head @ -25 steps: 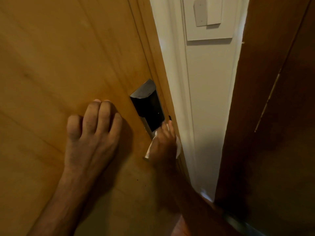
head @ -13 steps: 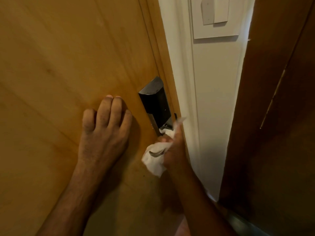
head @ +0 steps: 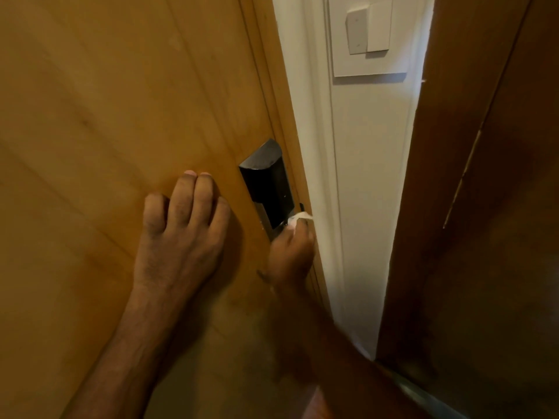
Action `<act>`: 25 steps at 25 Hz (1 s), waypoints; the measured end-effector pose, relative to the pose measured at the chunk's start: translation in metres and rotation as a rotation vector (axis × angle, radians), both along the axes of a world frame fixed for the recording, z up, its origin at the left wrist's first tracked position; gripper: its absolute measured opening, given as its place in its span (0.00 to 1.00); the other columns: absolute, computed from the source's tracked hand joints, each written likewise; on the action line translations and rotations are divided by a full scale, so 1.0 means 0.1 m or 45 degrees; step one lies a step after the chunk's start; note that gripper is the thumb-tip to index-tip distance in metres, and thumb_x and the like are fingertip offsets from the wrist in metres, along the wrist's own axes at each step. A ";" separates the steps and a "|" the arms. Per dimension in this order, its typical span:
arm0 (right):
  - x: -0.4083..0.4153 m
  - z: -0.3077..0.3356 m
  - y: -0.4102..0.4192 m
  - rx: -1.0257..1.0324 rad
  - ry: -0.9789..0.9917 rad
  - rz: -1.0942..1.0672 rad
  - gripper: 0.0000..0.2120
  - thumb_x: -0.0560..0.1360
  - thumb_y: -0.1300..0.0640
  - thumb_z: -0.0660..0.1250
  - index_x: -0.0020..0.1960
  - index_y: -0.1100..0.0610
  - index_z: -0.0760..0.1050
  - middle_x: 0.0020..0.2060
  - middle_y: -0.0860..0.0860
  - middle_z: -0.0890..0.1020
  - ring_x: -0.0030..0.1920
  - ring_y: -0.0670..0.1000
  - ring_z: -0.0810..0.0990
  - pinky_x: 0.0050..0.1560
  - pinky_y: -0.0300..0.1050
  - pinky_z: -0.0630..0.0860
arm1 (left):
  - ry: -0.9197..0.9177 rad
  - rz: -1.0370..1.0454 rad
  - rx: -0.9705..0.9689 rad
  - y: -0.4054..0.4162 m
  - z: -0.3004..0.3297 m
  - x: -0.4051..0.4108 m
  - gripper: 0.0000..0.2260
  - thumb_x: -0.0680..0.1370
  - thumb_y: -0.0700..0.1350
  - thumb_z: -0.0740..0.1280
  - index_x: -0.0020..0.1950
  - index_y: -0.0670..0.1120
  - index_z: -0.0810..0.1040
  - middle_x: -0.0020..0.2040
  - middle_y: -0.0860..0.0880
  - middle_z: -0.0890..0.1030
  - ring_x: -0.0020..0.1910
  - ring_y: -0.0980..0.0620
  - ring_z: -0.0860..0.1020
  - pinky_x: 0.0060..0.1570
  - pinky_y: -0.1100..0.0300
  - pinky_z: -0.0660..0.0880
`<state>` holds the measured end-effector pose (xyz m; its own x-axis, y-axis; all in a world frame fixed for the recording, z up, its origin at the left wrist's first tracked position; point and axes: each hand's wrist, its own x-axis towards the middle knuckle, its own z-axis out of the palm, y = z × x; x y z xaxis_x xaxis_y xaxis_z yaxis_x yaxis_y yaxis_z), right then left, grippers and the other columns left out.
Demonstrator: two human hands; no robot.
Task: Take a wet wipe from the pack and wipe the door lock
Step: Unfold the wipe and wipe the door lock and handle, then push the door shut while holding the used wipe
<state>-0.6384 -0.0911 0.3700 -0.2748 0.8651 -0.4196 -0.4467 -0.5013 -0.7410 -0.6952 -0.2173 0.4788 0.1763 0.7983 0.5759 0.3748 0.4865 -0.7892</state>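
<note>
A black door lock [head: 267, 189] with a silver base is mounted on the light wooden door [head: 121, 116], near its right edge. My right hand [head: 290, 252] is closed around a white wet wipe [head: 298, 219] and presses it against the lock's lower right end. Only a small bit of the wipe peeks out above my fingers. The lock's handle is hidden under this hand. My left hand [head: 181, 234] lies flat on the door just left of the lock, fingers together, holding nothing. The wipe pack is not in view.
A white door frame [head: 320, 176] runs down right of the door. A white light switch [head: 367, 31] sits on the white wall above. A dark brown wooden panel [head: 484, 207] fills the right side.
My right hand has moved up over the handle and gathered the wipe, which hung loose below it half a second ago. My left hand stays pressed on the door.
</note>
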 end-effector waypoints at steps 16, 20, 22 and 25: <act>1.17 -0.68 -0.05 1.003 -1.432 1.235 0.24 0.75 0.54 0.69 0.67 0.55 0.63 0.61 0.55 0.78 0.60 0.56 0.79 0.60 0.51 0.77 | -0.163 0.011 0.040 0.14 -0.08 0.07 0.08 0.82 0.38 0.61 0.49 0.42 0.79 0.58 0.38 0.81 0.59 0.39 0.80 0.51 0.46 0.65; 1.75 -0.20 0.72 0.255 -1.084 1.170 0.19 0.66 0.61 0.69 0.55 0.60 0.69 0.45 0.56 0.77 0.41 0.55 0.76 0.35 0.45 0.72 | -0.531 -0.065 0.129 0.54 -0.24 0.45 0.04 0.78 0.38 0.63 0.48 0.41 0.77 0.57 0.35 0.79 0.59 0.37 0.76 0.52 0.43 0.66; 2.16 0.07 1.06 0.132 -0.754 0.936 0.05 0.64 0.69 0.62 0.39 0.65 0.74 0.33 0.58 0.74 0.34 0.57 0.73 0.34 0.46 0.69 | -0.637 -0.214 0.043 0.88 -0.35 0.79 0.04 0.77 0.38 0.66 0.49 0.39 0.78 0.58 0.33 0.78 0.59 0.36 0.75 0.51 0.44 0.67; 3.02 0.44 1.43 0.198 -0.634 0.564 0.13 0.71 0.77 0.57 0.50 0.68 0.77 0.45 0.61 0.79 0.46 0.59 0.81 0.36 0.48 0.79 | -0.835 -0.443 -0.196 1.46 -0.54 1.47 0.09 0.74 0.38 0.67 0.53 0.36 0.79 0.59 0.32 0.77 0.58 0.35 0.74 0.48 0.44 0.68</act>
